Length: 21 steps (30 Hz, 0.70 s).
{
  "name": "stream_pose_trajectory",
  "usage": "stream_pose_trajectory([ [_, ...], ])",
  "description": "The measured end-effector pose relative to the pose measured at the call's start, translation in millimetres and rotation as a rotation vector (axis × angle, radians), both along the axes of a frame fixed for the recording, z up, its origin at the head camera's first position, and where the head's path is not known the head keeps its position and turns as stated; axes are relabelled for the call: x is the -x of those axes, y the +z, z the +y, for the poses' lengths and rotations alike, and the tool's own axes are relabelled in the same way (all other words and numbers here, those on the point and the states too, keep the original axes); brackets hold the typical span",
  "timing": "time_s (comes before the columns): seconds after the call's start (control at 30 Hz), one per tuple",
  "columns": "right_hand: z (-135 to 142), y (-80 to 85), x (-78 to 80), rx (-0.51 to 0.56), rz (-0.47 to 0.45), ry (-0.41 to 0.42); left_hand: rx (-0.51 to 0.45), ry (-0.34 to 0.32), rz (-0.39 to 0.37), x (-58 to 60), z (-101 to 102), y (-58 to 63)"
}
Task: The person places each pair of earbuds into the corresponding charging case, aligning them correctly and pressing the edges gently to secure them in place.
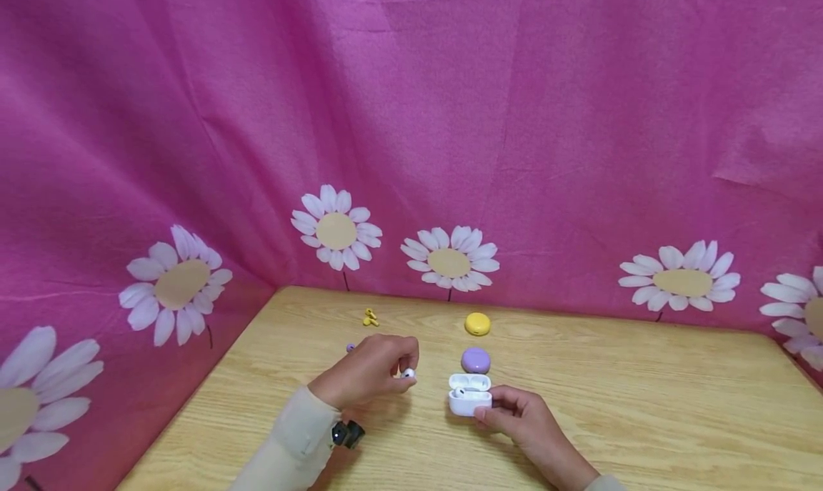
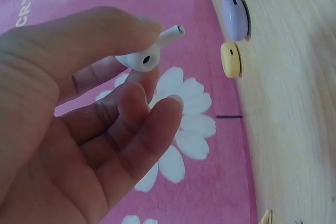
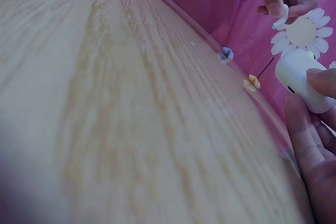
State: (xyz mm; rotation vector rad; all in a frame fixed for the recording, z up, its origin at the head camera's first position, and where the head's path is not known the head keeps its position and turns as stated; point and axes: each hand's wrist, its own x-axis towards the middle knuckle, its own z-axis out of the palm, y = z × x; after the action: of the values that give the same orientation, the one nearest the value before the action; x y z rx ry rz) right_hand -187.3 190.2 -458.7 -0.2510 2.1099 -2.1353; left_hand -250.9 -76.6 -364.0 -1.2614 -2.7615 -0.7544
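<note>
Between thumb and forefinger, my left hand [image 1: 376, 368] pinches a white earbud [image 2: 143, 59], its stem sticking out past the fingertips in the left wrist view. My right hand [image 1: 530, 421] grips a white earbud case [image 1: 470, 404] by its right side, thumb at the front. The case lid stands up, and one white earbud [image 1: 459, 392] shows in the left slot. In the head view the left hand is left of the case, apart from it. Directly behind the case is a closed purple case [image 1: 476, 360].
A yellow case [image 1: 478, 324] lies farther back on the wooden table [image 1: 643, 391]. To the left are yellow earbuds [image 1: 370, 318] and a purple earbud [image 1: 350, 347], partly behind the left hand. A pink flowered cloth [image 1: 546, 155] hangs along the back and left edges.
</note>
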Motion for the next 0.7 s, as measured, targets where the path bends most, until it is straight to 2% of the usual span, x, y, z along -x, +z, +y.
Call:
stream_pose_trajectory([
  [0.2, 1.2, 0.1, 1.0, 0.009, 0.005, 0.008, 0.008, -0.06, 0.049, 1.8, 11.3, 1.3],
  [0.43, 1.6, 1.3, 0.8, -0.06, 0.008, -0.031, 0.005, -0.115, 0.093, 4.0, 26.1, 7.1],
  [0.7, 1.3, -1.3, 0.6, 0.005, 0.004, 0.001, 0.003, -0.143, 0.094, 1.6, 37.6, 10.6],
])
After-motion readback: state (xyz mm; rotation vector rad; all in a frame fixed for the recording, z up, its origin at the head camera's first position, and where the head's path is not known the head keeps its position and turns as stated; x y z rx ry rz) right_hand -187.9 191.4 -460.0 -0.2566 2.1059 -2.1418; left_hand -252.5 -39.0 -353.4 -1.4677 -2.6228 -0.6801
